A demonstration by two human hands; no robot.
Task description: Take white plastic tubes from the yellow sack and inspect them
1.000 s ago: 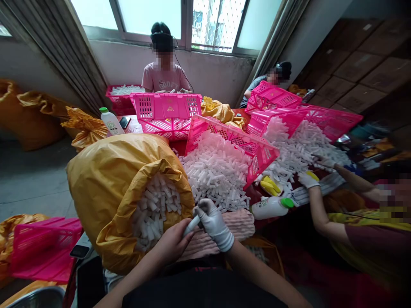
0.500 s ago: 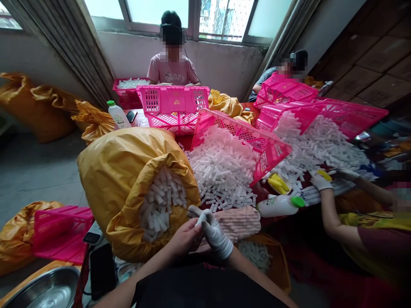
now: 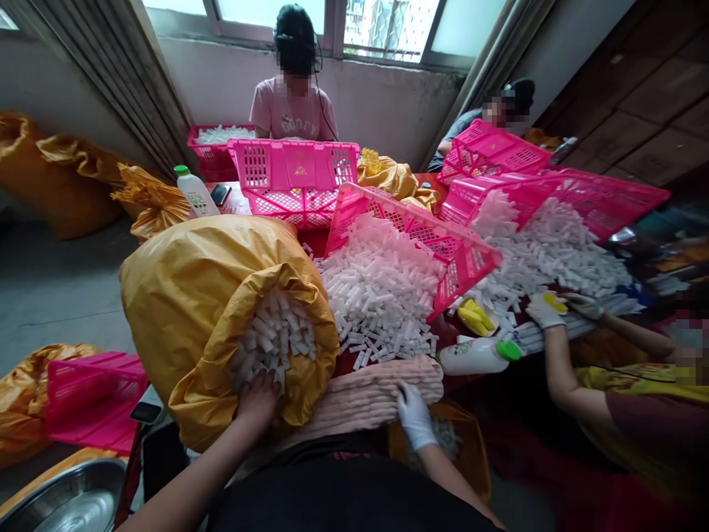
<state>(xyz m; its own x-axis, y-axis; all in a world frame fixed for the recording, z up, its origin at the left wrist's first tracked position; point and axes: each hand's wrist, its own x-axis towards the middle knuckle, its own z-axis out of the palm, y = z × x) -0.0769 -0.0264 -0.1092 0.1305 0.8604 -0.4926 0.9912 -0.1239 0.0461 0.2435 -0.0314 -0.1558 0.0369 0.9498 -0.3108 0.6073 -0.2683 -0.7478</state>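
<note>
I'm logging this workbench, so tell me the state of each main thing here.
Large yellow sack: open, white pieces inside
Left hand: bare, in that sack's mouth
Right hand: gloved, by the ridged cloth, grip unclear
Front pink basket: tipped, white pieces heaped at its opening
Both bottles: capped
Lower-right sack: open

You're in a small workshop, hand-work type: co-workers (image 3: 293, 111) sit round a shared counter (image 3: 344, 362), tilted pink plastic crates (image 3: 299, 157) back loose heaps of identical small white pieces (image 3: 388, 270), bulging yellow sacks (image 3: 182, 284) stand about, brown cartons (image 3: 651, 122) stacked high on your right. Curtained window (image 3: 388, 28) behind.
</note>
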